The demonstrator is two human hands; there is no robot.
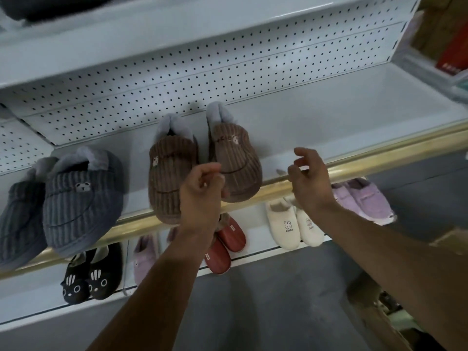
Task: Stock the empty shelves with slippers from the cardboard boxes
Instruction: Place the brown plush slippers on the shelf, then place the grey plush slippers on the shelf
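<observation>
Shelf: white metal shelf [342, 107] with a gold front rail and a perforated back panel [177, 72]; its right half is bare
Brown pair: two brown corduroy slippers on the shelf, toes over the gold rail, grey fleece cuffs toward the back panel
Left brown slipper: [169, 171] lies just left of the left hand, its toe end partly hidden behind that wrist
Right brown slipper: [234, 158] lies just right of the left hand; its toe edge meets the hand's fingers
Left hand: [202, 191] raised in front of the gap between the two brown slippers, fingers curled; the fingertips are at the toe of the right brown slipper, but whether they grip it or only touch it I cannot tell
Right hand: [310, 178] over the gold rail, right of the brown pair and apart from it; fingers loosely curled, grasping nothing
Grey pair: grey corduroy slippers [78, 198] with a small bear patch at the left end of the same shelf, well apart from both hands
Lower shelf: [38, 307] carries black cat-face slippers [88, 277], a lilac slipper [144, 257], red slippers [225, 244], cream rabbit slippers [291, 224] and a lilac pair [364, 198]
Cardboard box: corner [450, 239] visible at the right edge, above the right forearm
Floor: grey [266, 300], below the shelves
</observation>
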